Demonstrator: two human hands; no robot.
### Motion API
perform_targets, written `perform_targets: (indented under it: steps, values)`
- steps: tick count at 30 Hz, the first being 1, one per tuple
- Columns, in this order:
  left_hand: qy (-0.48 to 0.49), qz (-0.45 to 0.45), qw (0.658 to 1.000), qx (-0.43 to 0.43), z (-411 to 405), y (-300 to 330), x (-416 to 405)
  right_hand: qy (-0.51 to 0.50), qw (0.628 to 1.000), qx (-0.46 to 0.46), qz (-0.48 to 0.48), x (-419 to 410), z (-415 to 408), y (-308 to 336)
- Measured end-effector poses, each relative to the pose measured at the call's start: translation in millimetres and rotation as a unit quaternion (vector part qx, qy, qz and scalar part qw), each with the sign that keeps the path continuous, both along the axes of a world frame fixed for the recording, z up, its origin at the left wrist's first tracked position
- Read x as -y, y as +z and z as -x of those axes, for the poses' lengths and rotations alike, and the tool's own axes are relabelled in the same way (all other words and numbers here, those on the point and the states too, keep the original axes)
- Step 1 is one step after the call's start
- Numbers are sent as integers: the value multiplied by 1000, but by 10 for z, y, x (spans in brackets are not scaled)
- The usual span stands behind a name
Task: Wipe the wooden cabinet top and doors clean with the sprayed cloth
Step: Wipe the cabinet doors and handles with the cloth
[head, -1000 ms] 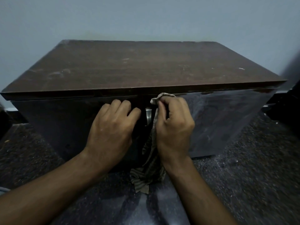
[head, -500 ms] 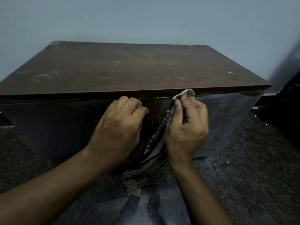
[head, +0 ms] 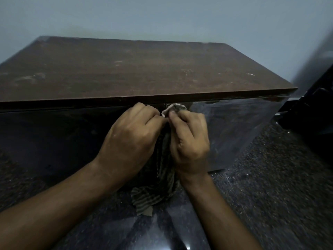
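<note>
The wooden cabinet stands against the wall, its brown top marked with pale dusty smears. Below the top are two glossy dark doors, the left door and the right door. My right hand grips a striped cloth and presses its bunched end against the top of the right door, next to the centre seam. The rest of the cloth hangs down to the floor. My left hand is curled at the left door's inner edge, touching the right hand. What its fingers hold is hidden.
A speckled dark stone floor spreads in front of and to the right of the cabinet. A black object stands at the right edge, close to the cabinet's corner. A plain pale wall rises behind.
My right hand slid the cloth left along the top of the right door, back to the seam beside my left hand. The left hand stayed at the door edge.
</note>
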State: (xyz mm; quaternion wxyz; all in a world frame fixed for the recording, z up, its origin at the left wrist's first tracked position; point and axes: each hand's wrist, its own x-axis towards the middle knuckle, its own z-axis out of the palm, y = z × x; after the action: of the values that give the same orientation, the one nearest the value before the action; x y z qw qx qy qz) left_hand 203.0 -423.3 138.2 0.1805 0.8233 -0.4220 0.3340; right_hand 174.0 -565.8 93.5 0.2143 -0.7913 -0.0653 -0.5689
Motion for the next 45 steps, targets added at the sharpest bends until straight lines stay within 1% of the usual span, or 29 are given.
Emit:
perform_targets:
  steps: [1,4,5,8,9,10,13,14,18,19,22,23,27,28,32,37,41,43,45]
  values:
    - [2,-2,1000,1,-4,1,-7,-13,1000,8,-21,89,-6,18]
    - [13,-6,1000,6,-5,-13,-1,-67,986,50,-143,259,-1,98]
    - [15,-5,1000,10,-8,-17,10,-67,986,55,-145,224,-9,112]
    - [29,-3,999,26,-6,-21,63,-22,997,27,-67,50,-36,61]
    - [34,-1,999,31,-6,-21,76,-18,998,22,-56,58,-37,57]
    - [38,-1,999,34,-8,-22,84,-26,997,23,-67,113,-32,63]
    - [43,-6,998,39,-5,-43,87,-71,984,44,-160,257,-2,82]
    - [43,-8,998,41,-9,-51,87,-73,983,42,-164,231,3,78]
    - [43,-6,998,48,-24,-52,85,-12,997,0,-83,51,10,14]
    - [42,-6,998,49,-23,-50,84,-11,997,-3,-81,91,18,10]
    - [44,-15,998,53,-23,-55,69,-33,986,4,-163,214,53,12]
    - [44,-18,997,54,-27,-57,63,-34,985,4,-170,180,56,15]
    - [45,-21,997,54,-35,-50,75,5,996,-25,-90,-4,43,11]
    - [44,-21,997,53,-31,-51,76,6,996,-30,-83,25,54,7]
    - [44,-30,997,52,-38,-46,55,-16,989,-20,-148,97,107,-45]
    - [47,-26,997,55,-37,-56,66,-8,991,-10,-134,83,59,-36]
    - [47,-23,997,56,-39,-67,71,-22,983,8,-183,242,57,11]
    - [45,-23,997,54,-38,-66,72,-34,977,2,-212,281,88,-96]
    - [47,-22,997,51,-34,-62,78,-49,970,-29,-236,290,135,-270]
